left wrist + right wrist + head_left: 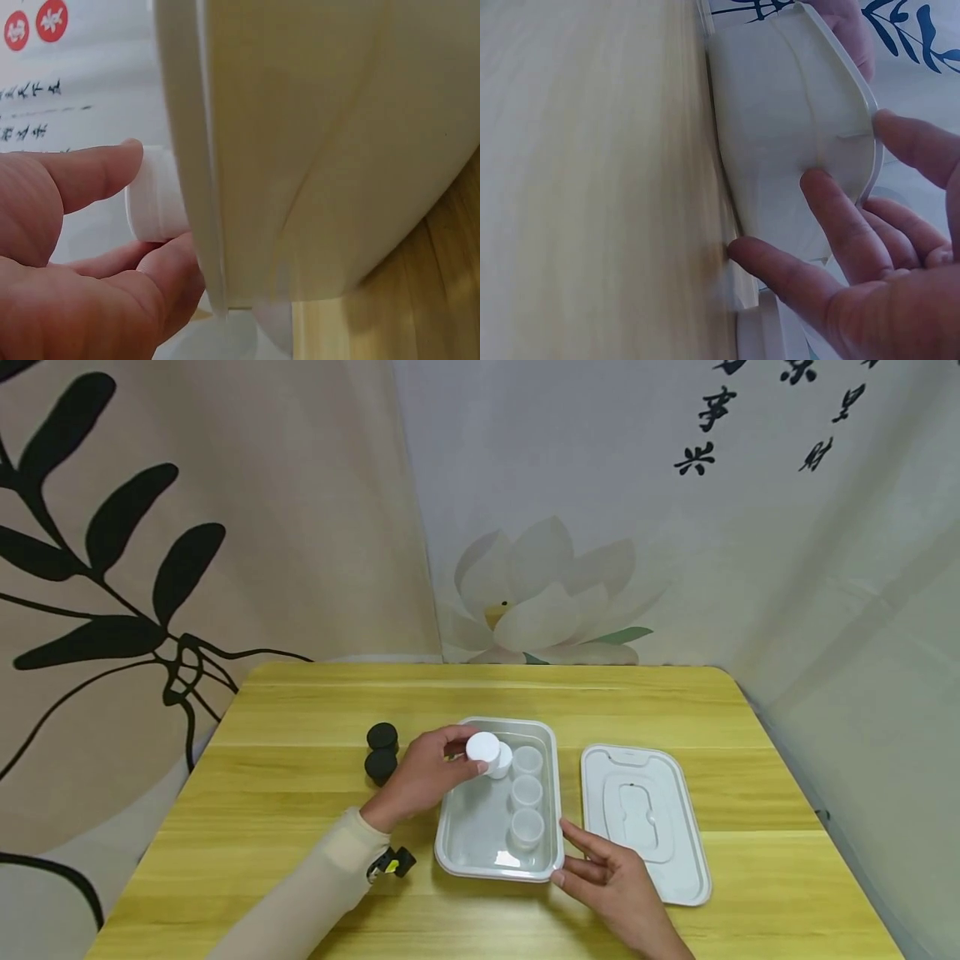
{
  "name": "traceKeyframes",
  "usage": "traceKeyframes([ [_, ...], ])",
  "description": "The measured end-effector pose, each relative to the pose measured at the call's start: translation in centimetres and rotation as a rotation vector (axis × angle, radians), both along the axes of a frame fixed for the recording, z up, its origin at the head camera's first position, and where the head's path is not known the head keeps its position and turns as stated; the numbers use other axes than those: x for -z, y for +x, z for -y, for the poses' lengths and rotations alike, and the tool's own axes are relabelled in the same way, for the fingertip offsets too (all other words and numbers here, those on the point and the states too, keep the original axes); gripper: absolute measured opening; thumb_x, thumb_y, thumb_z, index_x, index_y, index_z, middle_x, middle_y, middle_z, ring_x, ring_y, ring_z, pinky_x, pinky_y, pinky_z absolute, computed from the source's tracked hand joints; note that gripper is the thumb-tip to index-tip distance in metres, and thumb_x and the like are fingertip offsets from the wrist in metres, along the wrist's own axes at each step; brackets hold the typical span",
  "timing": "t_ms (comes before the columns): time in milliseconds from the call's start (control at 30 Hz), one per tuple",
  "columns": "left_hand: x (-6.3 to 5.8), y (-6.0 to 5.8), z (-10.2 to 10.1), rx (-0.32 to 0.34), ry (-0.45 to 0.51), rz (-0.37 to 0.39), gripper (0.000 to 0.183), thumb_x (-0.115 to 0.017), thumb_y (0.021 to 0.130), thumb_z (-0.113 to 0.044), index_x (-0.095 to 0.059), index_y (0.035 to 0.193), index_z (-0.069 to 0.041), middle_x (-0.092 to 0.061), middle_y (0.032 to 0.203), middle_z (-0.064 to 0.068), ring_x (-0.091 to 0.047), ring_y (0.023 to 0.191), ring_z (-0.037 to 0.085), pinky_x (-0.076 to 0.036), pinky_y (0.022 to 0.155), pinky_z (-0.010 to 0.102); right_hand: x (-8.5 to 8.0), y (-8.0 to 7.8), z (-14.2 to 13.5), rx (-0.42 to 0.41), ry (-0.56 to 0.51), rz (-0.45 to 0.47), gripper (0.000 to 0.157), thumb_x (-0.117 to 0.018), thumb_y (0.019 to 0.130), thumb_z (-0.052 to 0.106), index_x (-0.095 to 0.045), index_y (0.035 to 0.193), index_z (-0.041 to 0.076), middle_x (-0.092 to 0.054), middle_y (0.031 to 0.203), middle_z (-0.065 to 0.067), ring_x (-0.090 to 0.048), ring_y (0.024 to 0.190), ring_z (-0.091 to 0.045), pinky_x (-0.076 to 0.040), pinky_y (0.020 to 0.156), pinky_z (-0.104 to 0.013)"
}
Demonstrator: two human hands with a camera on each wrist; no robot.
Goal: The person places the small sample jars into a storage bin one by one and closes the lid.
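My left hand (pixel 431 772) pinches a small white round container (pixel 482 747) over the inside of a white rectangular box (pixel 467 852). The left wrist view shows this white round container (pixel 156 199) between thumb and fingers, partly hidden by the box wall. Another white round container (pixel 502 762) stands in the box right beside it. Along the box's right side, several translucent round containers (pixel 527 828) stand in a column. My right hand (pixel 611 881) touches the box's near right corner. In the right wrist view its fairly straight fingers (pixel 832 217) lie against the outer wall and rim.
Two black round containers (pixel 382 766) stand close together left of the box, near my left forearm. To the right, a white lid (pixel 652 827) lies flat on the wooden table (pixel 772 860), partly behind my right hand. A printed curtain (pixel 337 510) hangs behind the table.
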State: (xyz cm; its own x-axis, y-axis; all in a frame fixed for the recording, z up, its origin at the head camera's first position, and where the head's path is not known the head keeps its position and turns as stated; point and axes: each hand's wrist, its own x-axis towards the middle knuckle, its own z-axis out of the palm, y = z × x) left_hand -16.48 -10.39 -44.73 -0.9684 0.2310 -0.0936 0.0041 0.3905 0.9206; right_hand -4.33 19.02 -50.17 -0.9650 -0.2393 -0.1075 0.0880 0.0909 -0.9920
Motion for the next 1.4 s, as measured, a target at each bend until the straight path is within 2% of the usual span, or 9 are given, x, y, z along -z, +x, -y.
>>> traceKeyframes([
  [333, -0.1, 0.1, -1.2, 0.032, -0.071, -0.022, 0.047, -0.081, 0.094, -0.018, -0.067, 0.139, -0.010, -0.071, 0.133, 0.005, -0.068, 0.125, 0.026, -0.061, 0.099, 0.038, -0.1, 0.0, 0.1, -0.002, -0.004, -0.008, 0.068, -0.084, 0.090, 0.007, -0.055, 0.152, 0.002, -0.052, 0.154, -0.027, -0.075, 0.115, -0.025, -0.062, 0.089, -0.031],
  [533, 0.0, 0.1, -1.6, 0.051, -0.096, -0.045, 0.046, -0.080, 0.095, -0.013, -0.067, 0.139, -0.005, -0.072, 0.132, 0.008, -0.070, 0.123, 0.027, -0.062, 0.097, 0.037, 0.0, 0.0, 0.1, -0.004, 0.004, -0.008, 0.068, -0.084, 0.090, 0.008, -0.055, 0.152, 0.002, -0.054, 0.153, -0.027, -0.075, 0.114, -0.024, -0.062, 0.090, -0.031],
  [833, -0.1, 0.3, -2.2, 0.129, -0.171, -0.141, 0.041, -0.076, 0.096, -0.006, -0.066, 0.135, -0.001, -0.071, 0.129, 0.011, -0.071, 0.119, 0.027, -0.061, 0.100, 0.041, -0.1, 0.1, 0.1, 0.007, 0.010, 0.002, 0.069, -0.084, 0.089, 0.008, -0.055, 0.152, 0.002, -0.053, 0.154, -0.025, -0.076, 0.112, -0.020, -0.062, 0.089, -0.031],
  [1000, -0.1, 0.5, -2.3, 0.147, -0.231, -0.181, 0.036, -0.077, 0.094, -0.005, -0.067, 0.129, -0.001, -0.071, 0.121, 0.012, -0.070, 0.111, 0.024, -0.062, 0.095, 0.039, -0.1, 0.1, 0.1, -0.001, 0.017, -0.003, 0.068, -0.084, 0.090, 0.009, -0.056, 0.152, 0.003, -0.053, 0.154, -0.026, -0.076, 0.112, -0.020, -0.062, 0.090, -0.031],
  [1133, -0.3, 0.8, -2.3, 0.144, -0.262, -0.171, 0.037, -0.078, 0.094, -0.006, -0.066, 0.129, -0.001, -0.068, 0.121, 0.013, -0.068, 0.108, 0.022, -0.062, 0.090, 0.037, -0.1, 0.0, 0.1, -0.001, 0.019, 0.005, 0.069, -0.084, 0.090, 0.010, -0.056, 0.152, 0.004, -0.052, 0.154, -0.026, -0.076, 0.112, -0.019, -0.062, 0.089, -0.031],
  [1333, -0.6, 1.1, -2.4, 0.163, -0.289, -0.176, 0.029, -0.078, 0.093, -0.006, -0.068, 0.120, -0.003, -0.066, 0.109, 0.008, -0.061, 0.096, 0.020, -0.056, 0.081, 0.031, 0.0, 0.0, 0.1, 0.001, 0.014, 0.006, 0.069, -0.084, 0.090, 0.009, -0.056, 0.152, 0.004, -0.053, 0.154, -0.026, -0.076, 0.112, -0.018, -0.062, 0.090, -0.030],
  [1400, -0.5, 1.1, -2.4, 0.165, -0.298, -0.176, 0.032, -0.079, 0.093, -0.006, -0.068, 0.122, -0.002, -0.066, 0.110, 0.009, -0.060, 0.096, 0.019, -0.056, 0.080, 0.030, 0.0, 0.0, 0.1, 0.003, 0.008, 0.003, 0.069, -0.084, 0.090, 0.008, -0.056, 0.152, 0.003, -0.053, 0.154, -0.025, -0.076, 0.112, -0.018, -0.062, 0.090, -0.031],
])
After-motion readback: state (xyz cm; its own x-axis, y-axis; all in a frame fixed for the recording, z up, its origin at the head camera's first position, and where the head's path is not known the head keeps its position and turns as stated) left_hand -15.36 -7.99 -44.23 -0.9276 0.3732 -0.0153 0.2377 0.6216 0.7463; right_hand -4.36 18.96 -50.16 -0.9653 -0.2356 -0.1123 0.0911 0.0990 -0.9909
